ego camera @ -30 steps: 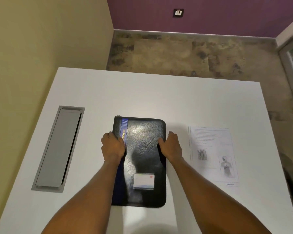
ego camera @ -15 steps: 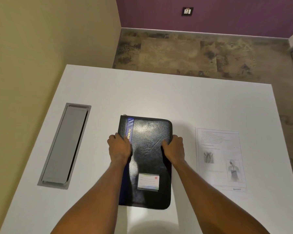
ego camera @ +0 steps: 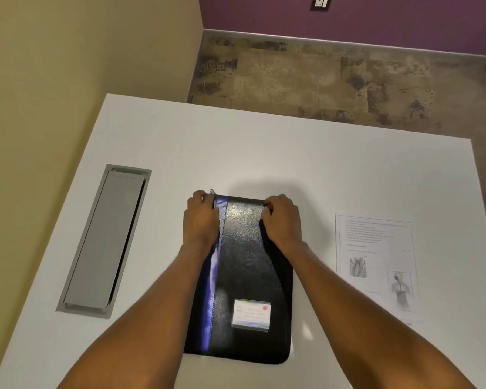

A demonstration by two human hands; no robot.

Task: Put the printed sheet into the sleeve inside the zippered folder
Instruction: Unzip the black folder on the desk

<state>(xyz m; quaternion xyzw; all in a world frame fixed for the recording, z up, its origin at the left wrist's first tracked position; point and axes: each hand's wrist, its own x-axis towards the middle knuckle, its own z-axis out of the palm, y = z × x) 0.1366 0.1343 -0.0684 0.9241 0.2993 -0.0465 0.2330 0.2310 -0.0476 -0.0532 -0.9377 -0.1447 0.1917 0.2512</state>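
Observation:
A black zippered folder [ego camera: 244,276] with a blue stripe and a small label card lies closed and flat on the white table [ego camera: 292,164]. My left hand [ego camera: 201,220] rests on its far left corner, fingers curled beside the metal zipper pull [ego camera: 212,191]. My right hand [ego camera: 282,219] grips the far right corner with bent fingers. The printed sheet [ego camera: 375,262], with text and two drawings, lies flat to the right of the folder, untouched. The sleeve inside is hidden.
A grey metal cable hatch [ego camera: 104,240] is set flush into the table at the left. A beige wall runs along the table's left side. Beyond the far edge is mottled floor and a purple wall.
Both hands slid from the folder's middle sides up to its far corners. The folder and sheet stayed in place; the camera tilted slightly.

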